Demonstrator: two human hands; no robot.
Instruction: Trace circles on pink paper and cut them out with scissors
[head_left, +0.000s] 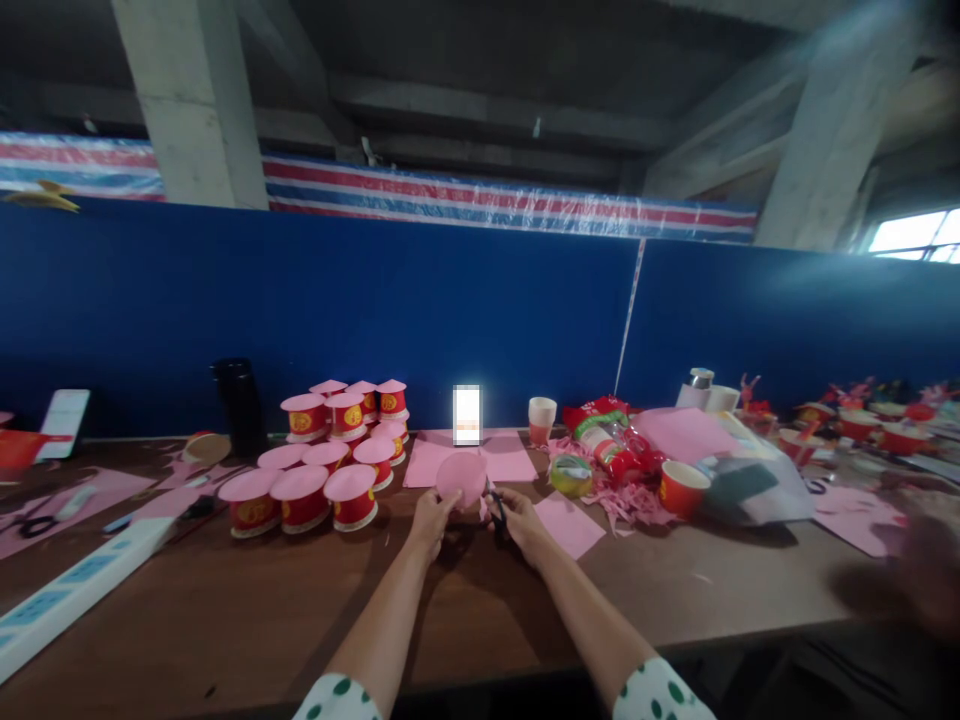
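My left hand (433,517) is closed on the lower edge of a round pink paper disc (462,476), holding it up above the brown table (315,610). My right hand (517,517) grips small dark scissors (495,505) whose blades meet the disc's right edge. Both hands hover over the table's middle. Just beyond them lie flat pink paper sheets (504,460) and one more pink sheet (568,525) to the right of my right hand.
Several red paper cups capped with pink paper (322,470) stand at left. A lit phone (466,414), a paper cup (541,418), a tape roll (570,474), a red bag (611,435) and pink shreds sit behind. A power strip (67,590) lies at left.
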